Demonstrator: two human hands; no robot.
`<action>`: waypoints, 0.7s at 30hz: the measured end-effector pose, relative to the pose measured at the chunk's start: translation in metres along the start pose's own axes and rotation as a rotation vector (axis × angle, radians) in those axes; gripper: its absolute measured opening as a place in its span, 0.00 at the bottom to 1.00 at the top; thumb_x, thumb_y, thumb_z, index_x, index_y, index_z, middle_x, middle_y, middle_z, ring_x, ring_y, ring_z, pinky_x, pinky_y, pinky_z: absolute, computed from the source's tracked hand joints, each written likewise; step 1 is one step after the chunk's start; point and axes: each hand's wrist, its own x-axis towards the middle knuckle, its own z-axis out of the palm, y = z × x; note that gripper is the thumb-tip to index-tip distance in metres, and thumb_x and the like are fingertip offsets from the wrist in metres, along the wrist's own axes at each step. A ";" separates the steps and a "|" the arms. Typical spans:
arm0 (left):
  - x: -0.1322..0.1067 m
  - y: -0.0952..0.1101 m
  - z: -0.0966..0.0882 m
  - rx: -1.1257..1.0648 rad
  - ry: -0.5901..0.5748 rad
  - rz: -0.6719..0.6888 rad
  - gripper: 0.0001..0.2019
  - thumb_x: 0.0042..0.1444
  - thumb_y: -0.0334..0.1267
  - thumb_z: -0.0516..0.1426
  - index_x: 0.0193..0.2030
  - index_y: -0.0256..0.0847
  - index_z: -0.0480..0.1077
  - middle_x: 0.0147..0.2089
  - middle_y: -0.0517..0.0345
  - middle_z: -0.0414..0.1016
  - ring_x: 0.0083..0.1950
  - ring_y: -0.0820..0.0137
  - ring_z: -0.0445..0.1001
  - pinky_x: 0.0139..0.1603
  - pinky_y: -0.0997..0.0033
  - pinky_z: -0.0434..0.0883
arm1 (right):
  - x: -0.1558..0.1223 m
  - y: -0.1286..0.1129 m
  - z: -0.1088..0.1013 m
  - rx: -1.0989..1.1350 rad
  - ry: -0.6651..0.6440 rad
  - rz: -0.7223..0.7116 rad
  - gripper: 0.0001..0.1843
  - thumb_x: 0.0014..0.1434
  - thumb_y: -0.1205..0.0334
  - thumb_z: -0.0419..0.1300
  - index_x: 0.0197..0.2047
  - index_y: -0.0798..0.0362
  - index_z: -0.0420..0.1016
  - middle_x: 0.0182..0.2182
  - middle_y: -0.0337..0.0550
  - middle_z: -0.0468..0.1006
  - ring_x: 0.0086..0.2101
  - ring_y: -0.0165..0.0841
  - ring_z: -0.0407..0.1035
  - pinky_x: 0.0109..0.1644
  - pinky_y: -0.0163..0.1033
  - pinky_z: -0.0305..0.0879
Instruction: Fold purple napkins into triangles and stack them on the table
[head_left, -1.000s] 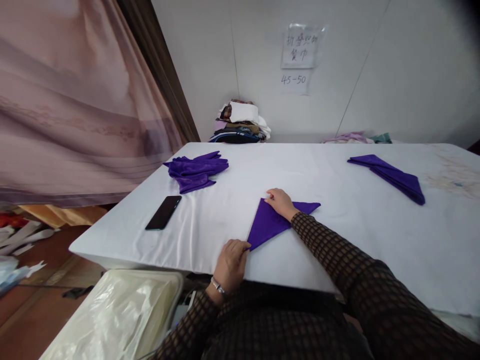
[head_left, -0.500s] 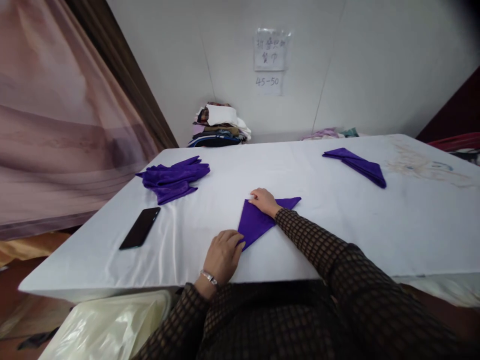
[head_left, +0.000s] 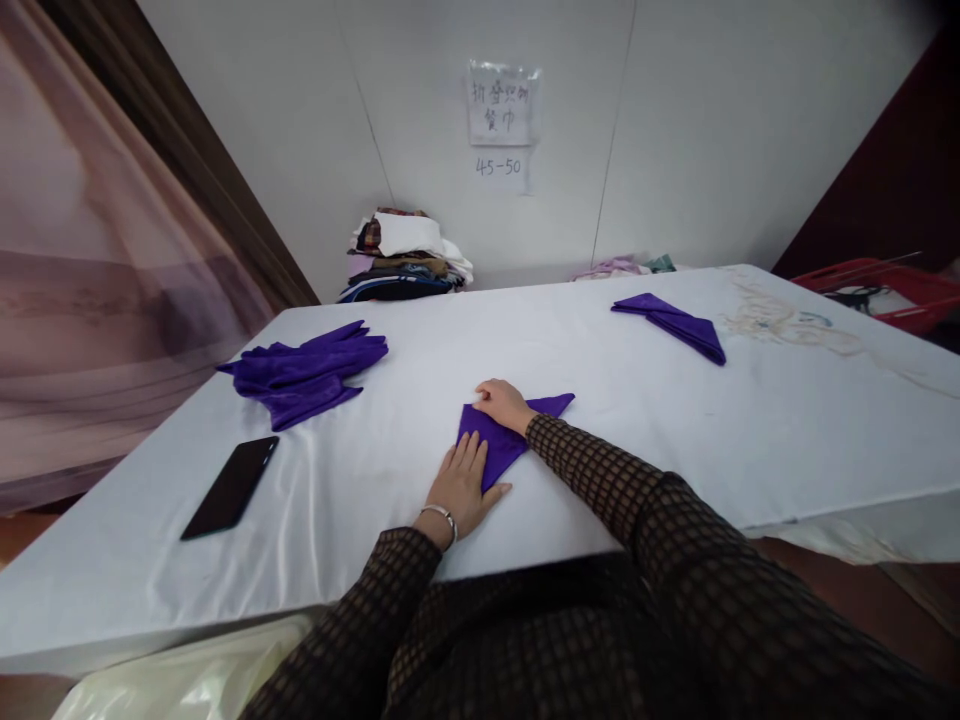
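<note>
A purple cloth napkin (head_left: 501,452), folded to a pointed shape, lies in front of me on the white-covered table (head_left: 570,500). My left hand (head_left: 460,484) rests flat on its near left part, fingers stretched out and thumb apart. At the upper left corner, the curled fingers of my right hand (head_left: 504,405) pinch the cloth. That wrist and sleeve cross over the napkin, hiding part of its middle. One pointed end sticks out to the right beyond the hand.
Loose purple napkins (head_left: 307,370) lie bunched at the left, behind a black phone (head_left: 231,487). A folded purple napkin (head_left: 671,325) sits at the far right. Stacked clothes (head_left: 405,260) stand past the back edge, and a red basket (head_left: 885,285) is beyond the right side.
My left hand has gone from gripping the napkin's near corner to lying flat on it. My right hand stays at the upper corner. The view has shifted a little to the right.
</note>
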 end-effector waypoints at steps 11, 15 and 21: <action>0.000 -0.003 0.005 0.022 0.059 0.039 0.37 0.58 0.60 0.47 0.66 0.32 0.54 0.67 0.37 0.54 0.69 0.52 0.49 0.65 0.47 0.51 | -0.104 0.005 -0.052 -0.001 -0.241 -0.304 0.33 0.60 0.48 0.55 0.66 0.48 0.54 0.65 0.49 0.54 0.64 0.41 0.45 0.66 0.55 0.38; 0.000 -0.003 0.004 0.046 0.033 0.034 0.38 0.58 0.60 0.46 0.65 0.29 0.55 0.67 0.36 0.54 0.69 0.52 0.49 0.66 0.48 0.50 | -0.100 0.049 -0.071 -0.085 -0.272 -0.229 0.33 0.60 0.47 0.55 0.65 0.48 0.56 0.65 0.49 0.54 0.65 0.41 0.44 0.67 0.54 0.34; -0.001 -0.005 0.005 0.026 0.062 0.033 0.38 0.57 0.60 0.47 0.65 0.32 0.54 0.67 0.38 0.54 0.69 0.52 0.50 0.66 0.47 0.51 | -0.075 0.103 -0.099 -0.017 -0.121 0.139 0.27 0.64 0.50 0.50 0.63 0.50 0.60 0.65 0.49 0.56 0.64 0.41 0.45 0.66 0.55 0.37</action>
